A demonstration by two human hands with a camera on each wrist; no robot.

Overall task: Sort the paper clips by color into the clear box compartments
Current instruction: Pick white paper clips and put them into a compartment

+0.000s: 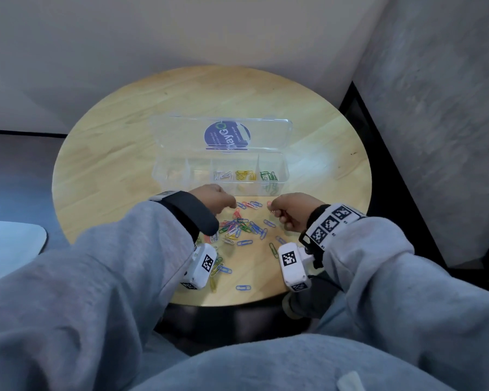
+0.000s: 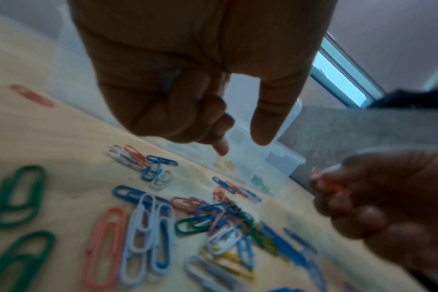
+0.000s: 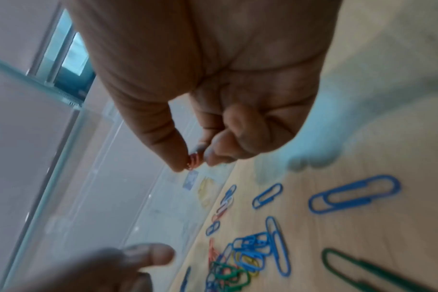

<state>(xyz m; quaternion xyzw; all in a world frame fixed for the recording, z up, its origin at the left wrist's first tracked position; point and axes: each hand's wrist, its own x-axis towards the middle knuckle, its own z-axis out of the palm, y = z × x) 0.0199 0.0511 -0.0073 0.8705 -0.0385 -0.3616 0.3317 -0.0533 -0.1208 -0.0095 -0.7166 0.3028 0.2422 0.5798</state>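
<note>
Clips (image 1: 239,227) lie in a mixed heap on the bench (image 1: 124,153), right in front of you and between your wrists, with strays of blue, green and yellow scattered nearer to you. Your right hand (image 1: 290,211) pinches a few red clips (image 3: 194,161) between thumb and fingertips, held above the bench just short of the box (image 1: 220,172). Your left hand (image 1: 213,200) hovers over the far edge of the heap, its fingers loosely curled with the thumb out, and it holds nothing. The box stands open beyond both hands, its lid (image 1: 220,134) tilted back. In its compartments you can see white clips (image 1: 223,175), yellow clips (image 1: 244,175) to their right, and green clips (image 1: 268,176) at the right end.
</note>
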